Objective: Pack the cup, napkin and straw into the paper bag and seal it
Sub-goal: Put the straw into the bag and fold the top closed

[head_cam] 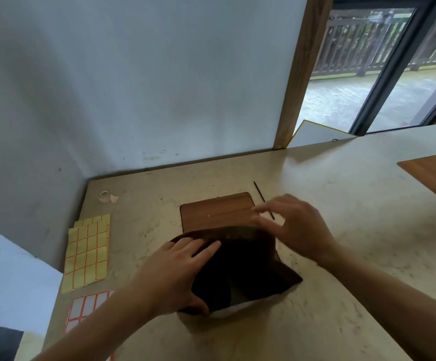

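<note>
A dark brown paper bag [240, 267] lies on the pale table in front of me, and something white [240, 310] shows at its near edge. My left hand [170, 277] holds the bag's left side, fingers laid over the top and thumb wrapped round the near edge. My right hand [297, 225] is blurred above the bag's far right corner, its fingers spread and holding nothing. A thin black straw [259, 192] lies on the table just beyond that hand, partly hidden by it. I see no cup.
A brown wooden board [216, 212] lies flat just behind the bag. A tape roll [104, 195], yellow label sheets [86, 254] and white label sheets [86, 308] sit at the left. Another wooden board [432, 173] lies far right. The wall runs close behind.
</note>
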Demonstrator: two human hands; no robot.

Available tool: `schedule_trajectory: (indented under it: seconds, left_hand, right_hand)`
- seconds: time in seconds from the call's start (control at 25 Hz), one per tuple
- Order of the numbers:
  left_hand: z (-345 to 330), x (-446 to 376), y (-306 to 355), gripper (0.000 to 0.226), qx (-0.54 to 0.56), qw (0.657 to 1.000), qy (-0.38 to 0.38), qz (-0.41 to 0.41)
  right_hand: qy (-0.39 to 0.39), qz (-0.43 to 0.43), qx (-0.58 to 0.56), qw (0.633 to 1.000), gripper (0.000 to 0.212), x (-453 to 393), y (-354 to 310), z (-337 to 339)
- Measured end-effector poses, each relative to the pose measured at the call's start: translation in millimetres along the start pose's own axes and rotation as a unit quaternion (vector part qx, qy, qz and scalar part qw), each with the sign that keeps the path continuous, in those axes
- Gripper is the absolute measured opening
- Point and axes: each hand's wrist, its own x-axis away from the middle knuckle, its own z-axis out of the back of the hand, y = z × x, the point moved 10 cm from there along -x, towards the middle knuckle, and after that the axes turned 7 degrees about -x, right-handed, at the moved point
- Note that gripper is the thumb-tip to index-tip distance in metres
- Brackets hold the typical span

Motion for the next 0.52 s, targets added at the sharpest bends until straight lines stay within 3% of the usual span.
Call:
schedule_trajectory:
  seconds: [0.08, 0.12, 0.32, 0.52]
  left_hand:
    - [-3.5, 1.0, -1.5, 0.118, 0.006, 1.0, -0.003, 0.015]
    - [-3.8, 0.4, -1.1, 0.12, 0.009, 1.0, -0.004, 0.022]
    - [-2.9, -4.9, 7.5, 0.123, 0.009, 0.999, -0.009, 0.036]
    - [-2.2, -5.8, 9.3, 0.125, -0.015, 0.999, -0.025, 0.043]
  right_hand:
    - [0.063, -0.084, -0.013, 0.994, 0.029, -29.0, 55.4, 7.1]
    - [0.058, -0.123, -0.002, 0.991, 0.026, -44.5, 85.4, 0.0]
    - [-0.081, -0.284, 0.086, 0.952, 0.034, -85.3, 215.0, -87.0]
    - [-0.178, -0.352, 0.156, 0.905, 0.031, -64.8, 272.8, -161.1]
